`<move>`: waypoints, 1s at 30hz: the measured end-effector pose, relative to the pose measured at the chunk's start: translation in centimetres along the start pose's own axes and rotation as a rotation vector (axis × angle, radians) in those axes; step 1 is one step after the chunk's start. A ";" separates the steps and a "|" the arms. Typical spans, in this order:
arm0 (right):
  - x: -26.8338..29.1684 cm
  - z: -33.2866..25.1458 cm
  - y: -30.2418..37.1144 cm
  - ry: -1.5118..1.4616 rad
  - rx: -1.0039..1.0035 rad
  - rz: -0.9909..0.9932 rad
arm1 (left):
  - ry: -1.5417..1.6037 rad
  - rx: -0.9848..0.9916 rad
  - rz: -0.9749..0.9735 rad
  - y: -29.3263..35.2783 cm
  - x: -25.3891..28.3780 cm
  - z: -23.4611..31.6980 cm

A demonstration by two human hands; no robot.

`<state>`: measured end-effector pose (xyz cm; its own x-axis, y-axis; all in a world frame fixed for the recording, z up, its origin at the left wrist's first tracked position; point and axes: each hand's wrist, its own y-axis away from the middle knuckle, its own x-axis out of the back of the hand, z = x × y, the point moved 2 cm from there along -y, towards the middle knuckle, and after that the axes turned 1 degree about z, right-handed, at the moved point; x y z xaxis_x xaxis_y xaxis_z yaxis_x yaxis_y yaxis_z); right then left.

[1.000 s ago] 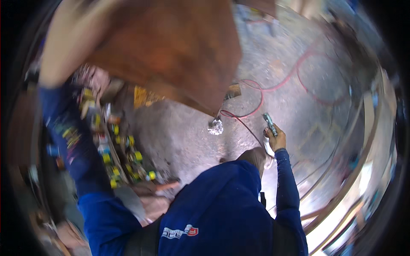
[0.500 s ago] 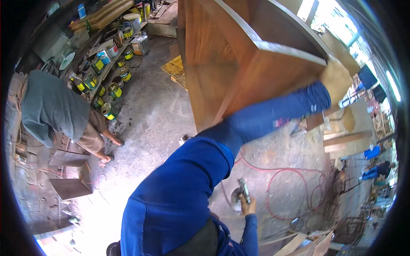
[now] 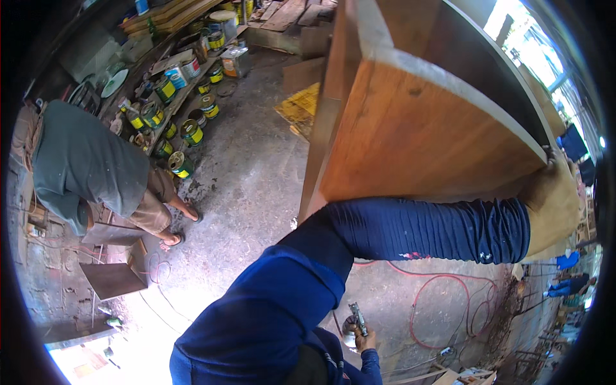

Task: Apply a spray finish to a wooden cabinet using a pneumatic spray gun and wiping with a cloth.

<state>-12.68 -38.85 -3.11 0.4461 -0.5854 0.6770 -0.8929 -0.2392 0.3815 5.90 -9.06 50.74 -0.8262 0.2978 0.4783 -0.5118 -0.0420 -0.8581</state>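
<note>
Wooden cabinet and spray gun over a concrete floor. The left hand reaches across the cabinet's near panel, its fingers at the right end of the rim; how far they are closed cannot be told through the blur. The right hand's fingers wrap the metallic gun, well apart from the cabinet. The cabinet, right of paint cans lining the floor's left edge, is reddish-brown, with greyish panel edges and a dark recess.

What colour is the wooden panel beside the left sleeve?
The wooden panel is orange-brown, clearest in the head view.
</note>
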 end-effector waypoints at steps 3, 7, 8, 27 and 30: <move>-2.3 -0.9 0.8 0.109 0.011 -0.053 | -0.033 -0.036 0.055 1.6 1.9 -5.2; -5.8 -1.6 1.9 -0.076 -0.073 -0.138 | -0.034 -0.143 0.141 3.7 4.3 -9.5; -6.5 -2.6 2.1 -0.077 -0.042 -0.125 | -0.038 -0.175 0.165 4.2 5.1 -10.3; -2.9 -10.0 1.8 -0.239 0.256 -0.247 | -0.157 -0.296 -0.076 3.2 10.0 -10.2; -3.7 -8.0 -0.1 -0.126 0.408 -0.106 | -0.070 -0.082 -0.191 2.1 10.6 -11.0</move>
<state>-13.76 -30.53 -0.60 0.5482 -0.6251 0.5556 -0.8050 -0.5746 0.1478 -1.33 4.45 51.97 -0.7317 0.2259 0.6431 -0.6422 0.0875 -0.7615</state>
